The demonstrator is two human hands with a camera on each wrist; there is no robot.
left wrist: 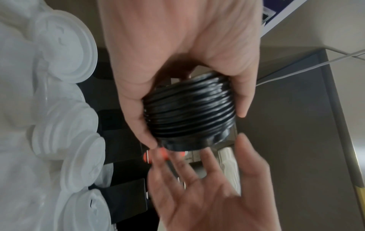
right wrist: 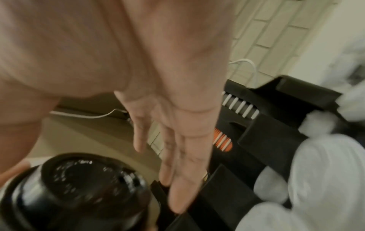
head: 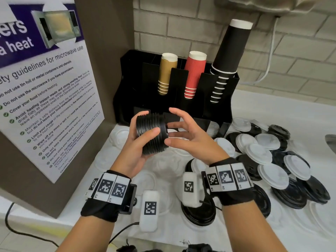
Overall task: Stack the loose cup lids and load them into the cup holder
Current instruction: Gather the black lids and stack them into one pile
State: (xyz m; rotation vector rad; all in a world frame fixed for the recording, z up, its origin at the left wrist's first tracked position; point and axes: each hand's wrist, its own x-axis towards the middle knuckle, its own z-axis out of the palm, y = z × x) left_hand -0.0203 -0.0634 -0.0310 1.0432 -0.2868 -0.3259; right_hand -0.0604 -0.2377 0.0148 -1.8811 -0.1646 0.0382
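Wrist bands (head: 109,188) sit nearest, and from left to right the left hand (head: 138,142) curls round a sideways stack of black lids (head: 151,132) held above the surface (head: 272,233), the right hand (head: 189,133) spread beside its end, before the cup holder (head: 225,99), loose lids (head: 263,157) heaped rightward.

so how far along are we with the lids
Partly. Done: a stack of black lids is nested together. In hand: the left hand grips that stack on its side in front of the holder, the right hand open beside it. Left: loading it, plus the loose white lids and black lids spread on the counter.
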